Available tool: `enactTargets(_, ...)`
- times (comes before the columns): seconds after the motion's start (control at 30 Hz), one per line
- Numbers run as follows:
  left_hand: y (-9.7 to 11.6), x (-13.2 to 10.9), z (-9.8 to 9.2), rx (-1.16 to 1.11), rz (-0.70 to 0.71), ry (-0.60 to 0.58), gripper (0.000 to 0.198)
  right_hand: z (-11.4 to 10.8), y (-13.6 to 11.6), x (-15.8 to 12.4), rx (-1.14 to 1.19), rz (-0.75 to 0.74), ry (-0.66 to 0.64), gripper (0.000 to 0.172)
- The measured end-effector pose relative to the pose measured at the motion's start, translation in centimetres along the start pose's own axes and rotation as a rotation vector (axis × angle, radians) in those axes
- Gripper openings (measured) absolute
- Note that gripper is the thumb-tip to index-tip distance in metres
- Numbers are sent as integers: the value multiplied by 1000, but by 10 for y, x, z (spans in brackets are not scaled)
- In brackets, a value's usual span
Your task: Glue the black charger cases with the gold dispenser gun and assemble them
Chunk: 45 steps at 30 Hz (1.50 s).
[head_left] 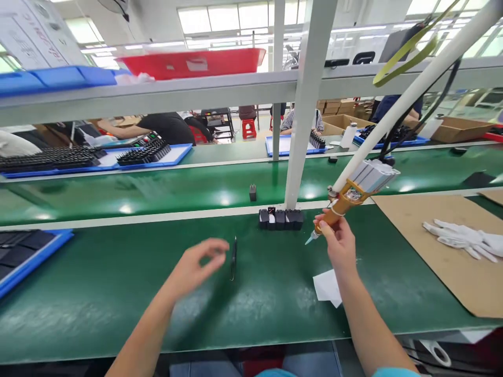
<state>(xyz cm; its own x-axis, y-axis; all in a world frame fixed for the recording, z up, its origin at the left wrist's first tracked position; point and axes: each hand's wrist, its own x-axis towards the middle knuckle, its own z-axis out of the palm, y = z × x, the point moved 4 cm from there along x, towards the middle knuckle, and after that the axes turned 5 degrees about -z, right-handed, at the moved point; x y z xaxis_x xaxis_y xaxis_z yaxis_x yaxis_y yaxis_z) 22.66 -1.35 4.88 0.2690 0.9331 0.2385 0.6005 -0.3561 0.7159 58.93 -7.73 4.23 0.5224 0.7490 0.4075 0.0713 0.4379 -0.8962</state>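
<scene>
My right hand [338,238] is closed around the lower part of an orange-brown dispensing tool [334,212], whose pale blue nozzle points down and left over the green table. My left hand [199,264] is held above the table with nothing in it, its fingers curved and apart. Just right of it lies a thin dark pen-like tool [234,258]. A row of small black blocks [280,219] stands at the table's back edge, near the foot of the white post. White paper [327,288] lies beside my right forearm.
White gloves [463,238] lie on cardboard [440,262] at the right. A blue-rimmed tray [58,241] of black parts sits at the left. One black block [252,192] rests on the green conveyor [188,188]. Other people work beyond it. A white post [302,115] rises behind the table.
</scene>
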Motion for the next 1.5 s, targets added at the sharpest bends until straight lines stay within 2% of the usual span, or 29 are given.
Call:
enactTargets(0.07, 4, 63, 12, 29, -54, -50, 44, -3, 3, -1, -4, -1, 2, 35)
enactTargets(0.13, 4, 130, 30, 73, -115, -56, 72, -4, 7, -1, -24, -10, 2, 35)
enactTargets(0.2, 1, 181, 51, 97, -141, -75, 92, -5, 11, -1, -44, -24, 0, 35)
enactTargets(0.23, -2, 197, 61, 101, -158, -92, 96, -5, 13, -1, -51, -29, -2, 36)
enactTargets(0.3, -10, 215, 77, 104, -196, -120, 93, -5, 17, 0, -62, -36, -5, 37)
enactTargets(0.4, -24, 216, 79, 110, -242, -124, 77, -6, 16, -1, -63, -41, 1, 37)
enactTargets(0.5, -34, 197, 55, 114, -260, -108, 68, -7, 9, -2, -47, -34, 18, 36)
enactTargets(0.57, -37, 166, 32, 107, -259, -114, 66, -6, 3, -3, -41, -23, 25, 35)
enactTargets(0.63, -33, 118, 10, 95, -249, -135, 67, -4, -2, -4, -24, -28, 40, 35)
enactTargets(0.7, -23, 58, -3, 80, -199, -170, 65, -1, -6, -4, 14, -55, 60, 39)
enactTargets(0.77, -10, -3, -2, 98, -153, -248, 60, 3, -10, -5, 59, -98, 76, 42)
enactTargets(0.83, 1, -52, 10, 70, -157, -340, 59, 9, -14, -6, 101, -142, 68, 43)
enactTargets(0.93, 12, -94, 37, 10, -174, -448, 61, 21, -23, -10, 139, -183, 26, 34)
enactTargets(1.0, 17, -104, 52, -36, -151, -458, 66, 29, -30, -14, 153, -182, -5, 23)
enactTargets(1.1, 22, -105, 68, -137, -134, -384, 74, 41, -39, -24, 169, -154, -14, 18)
enactTargets(1.13, 23, -104, 72, -161, -150, -340, 72, 44, -42, -27, 171, -143, -4, 19)
enactTargets(1.27, 26, -96, 86, -196, -223, -201, 35, 54, -46, -35, 181, -118, 19, 20)
enactTargets(1.43, 34, -93, 87, -177, -197, -299, 38, 59, -44, -36, 227, -114, 14, 15)
enactTargets(1.5, 35, -96, 82, -122, -153, -302, 48, 61, -44, -36, 261, -117, 9, 12)
